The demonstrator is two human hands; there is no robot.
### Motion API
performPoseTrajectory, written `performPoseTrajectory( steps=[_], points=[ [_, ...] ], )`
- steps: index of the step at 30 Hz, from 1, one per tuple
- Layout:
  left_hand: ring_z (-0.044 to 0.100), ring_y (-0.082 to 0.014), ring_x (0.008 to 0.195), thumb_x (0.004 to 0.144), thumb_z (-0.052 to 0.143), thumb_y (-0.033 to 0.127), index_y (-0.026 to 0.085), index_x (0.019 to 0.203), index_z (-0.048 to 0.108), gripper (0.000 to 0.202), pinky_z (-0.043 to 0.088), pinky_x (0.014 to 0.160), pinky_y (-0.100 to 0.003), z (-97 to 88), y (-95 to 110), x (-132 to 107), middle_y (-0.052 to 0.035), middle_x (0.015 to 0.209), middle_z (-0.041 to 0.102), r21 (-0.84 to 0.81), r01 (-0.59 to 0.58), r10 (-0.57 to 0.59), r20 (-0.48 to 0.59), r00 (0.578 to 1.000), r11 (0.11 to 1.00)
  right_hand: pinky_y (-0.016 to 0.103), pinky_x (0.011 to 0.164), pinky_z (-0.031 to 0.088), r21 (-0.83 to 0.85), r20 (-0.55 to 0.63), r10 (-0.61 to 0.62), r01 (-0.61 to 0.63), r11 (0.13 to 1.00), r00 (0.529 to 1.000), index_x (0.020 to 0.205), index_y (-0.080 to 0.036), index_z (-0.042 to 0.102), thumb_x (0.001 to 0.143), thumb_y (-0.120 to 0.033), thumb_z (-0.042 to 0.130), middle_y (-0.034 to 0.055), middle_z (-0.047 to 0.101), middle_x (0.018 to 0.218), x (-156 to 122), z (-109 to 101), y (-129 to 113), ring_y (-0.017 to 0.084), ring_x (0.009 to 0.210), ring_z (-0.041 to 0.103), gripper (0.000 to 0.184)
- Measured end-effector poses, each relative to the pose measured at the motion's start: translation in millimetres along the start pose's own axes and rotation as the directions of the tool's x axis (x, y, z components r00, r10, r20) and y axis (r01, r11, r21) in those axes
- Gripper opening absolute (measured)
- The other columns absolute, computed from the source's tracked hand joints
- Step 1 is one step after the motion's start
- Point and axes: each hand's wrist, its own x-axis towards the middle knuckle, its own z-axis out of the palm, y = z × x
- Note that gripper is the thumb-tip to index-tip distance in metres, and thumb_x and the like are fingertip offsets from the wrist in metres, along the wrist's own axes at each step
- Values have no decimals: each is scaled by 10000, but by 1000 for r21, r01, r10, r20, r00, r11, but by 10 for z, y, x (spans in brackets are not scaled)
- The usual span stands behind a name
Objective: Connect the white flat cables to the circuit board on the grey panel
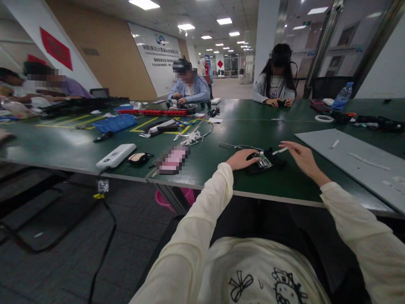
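A small green circuit board (264, 162) lies on a black part (255, 170) close to the table's front edge. My left hand (242, 159) comes in from the left and holds the board's left side, with the thumb along its near edge. To the right of the board, my right hand (303, 159) pinches the end of a short white strip (281, 150) between thumb and fingertips. The strip slants down toward the board's far right corner; whether it is stuck there I cannot tell. A thin cable (234, 146) runs behind my left hand.
At the right lies a grey panel (361, 164) with white strips on it. To the left are a pink phone (173, 160), a white power bank (116, 155) and a blue basket (115, 123). A bottle (342, 98) stands far right. Several people sit around the table.
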Motion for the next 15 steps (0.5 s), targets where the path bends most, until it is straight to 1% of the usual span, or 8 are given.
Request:
performPoseTrajectory(
  steps=[2,4,6,7,9,11,13,15],
  points=[
    [533,-197,1248,957,440,440,165,1333,515,471,372,1090,-318,5,-13,2,-79,1353,578,11,-2,2,-15,1000,1000,450,952,499,146,-96,56,-42,988,994,1282,-268,577,892,-475,522,59,705,1097,33,-50,5,225,998,666,445],
    [551,-195,1224,955,452,401,177,1304,541,425,390,1078,-323,8,-21,6,-71,1320,604,30,11,-10,-36,999,999,439,913,531,323,-157,135,-78,943,978,1316,-282,513,860,-493,573,56,710,1075,70,-75,-11,215,968,681,506],
    [571,-194,1192,955,449,367,180,1262,575,381,411,1060,-330,7,-25,11,-71,1273,631,51,18,-14,-64,998,999,428,906,541,457,-181,201,-99,884,963,1277,-291,503,820,-487,631,38,721,1029,118,-43,-68,207,969,684,513],
    [580,-195,1175,956,446,356,179,1242,590,366,421,1050,-334,5,-26,13,-74,1249,642,62,14,-9,-79,997,998,423,913,540,504,-172,223,-109,857,960,1233,-289,519,797,-476,661,28,725,1002,148,4,-114,203,974,683,495],
    [599,-199,1136,953,448,342,177,1209,611,346,444,1023,-341,4,-31,16,-81,1203,658,81,8,0,-102,995,997,407,928,535,573,-111,243,-138,808,964,1126,-272,561,747,-450,718,21,729,966,222,159,-236,197,981,679,447],
    [616,-202,1097,946,462,335,181,1191,623,331,464,998,-345,13,-44,16,-83,1173,663,91,7,3,-109,994,996,392,931,534,607,-37,243,-171,776,969,1033,-246,593,702,-434,756,30,727,962,309,381,-377,196,974,679,413],
    [617,-206,1100,940,477,335,190,1177,629,317,468,999,-351,34,-68,15,-81,1181,658,86,16,-5,-128,992,996,393,921,540,604,14,231,-193,773,973,988,-229,608,672,-431,773,37,724,948,399,624,-505,202,959,680,410],
    [604,-214,1135,936,485,337,194,1173,628,312,458,1022,-364,61,-101,17,-82,1219,645,71,15,-5,-143,990,997,412,897,550,560,60,199,-198,805,978,993,-229,614,659,-424,774,38,719,932,478,841,-596,213,931,681,418]
  ],
)
